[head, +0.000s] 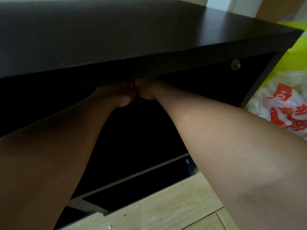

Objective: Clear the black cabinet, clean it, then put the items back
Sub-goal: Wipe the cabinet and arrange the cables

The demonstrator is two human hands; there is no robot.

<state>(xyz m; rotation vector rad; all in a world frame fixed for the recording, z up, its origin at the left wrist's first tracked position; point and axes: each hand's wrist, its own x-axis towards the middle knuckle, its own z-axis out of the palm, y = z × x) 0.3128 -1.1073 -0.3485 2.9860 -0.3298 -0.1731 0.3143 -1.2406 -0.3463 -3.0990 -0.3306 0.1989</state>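
The black cabinet (116, 35) fills the upper view, its top bare and its open front compartment dark. Both my forearms reach into that compartment. My left hand (119, 95) and my right hand (146, 90) sit side by side, touching, just under the top panel's front edge. Only their heels and wrists show; the fingers are hidden behind the panel and in shadow. I cannot tell whether either hand holds anything.
A round hole (235, 65) shows in the cabinet's back panel at the right. A yellow-green bag (297, 60) and a white and red plastic bag (285, 107) lie right of the cabinet. Pale wood floor (166, 209) with small crumbs lies in front.
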